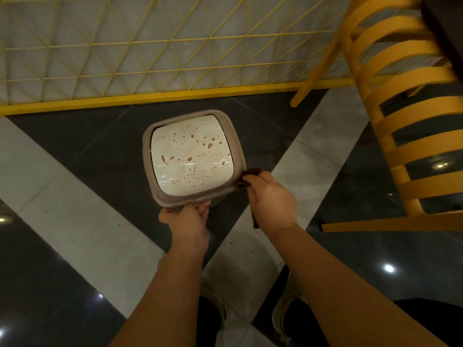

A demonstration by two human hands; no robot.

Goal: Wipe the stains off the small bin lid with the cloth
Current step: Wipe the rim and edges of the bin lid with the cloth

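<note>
A small bin stands on the floor below me, seen from above. Its white swing lid (175, 156) sits in a taupe rim (147, 171) and is covered with brown spots and streaks. My left hand (186, 217) grips the rim's near edge. My right hand (270, 194) holds a dark brown cloth (246, 176) bunched in its fingers. The cloth touches the rim's near right corner, beside the lid. A strip of the cloth hangs below my right wrist.
A yellow slatted chair (411, 126) stands close on the right, one leg (315, 66) reaching toward the bin. A yellow wire-grid fence (150, 46) with a solid yellow base bar runs behind the bin. The glossy floor has grey and black tiles. My shoes show at the bottom.
</note>
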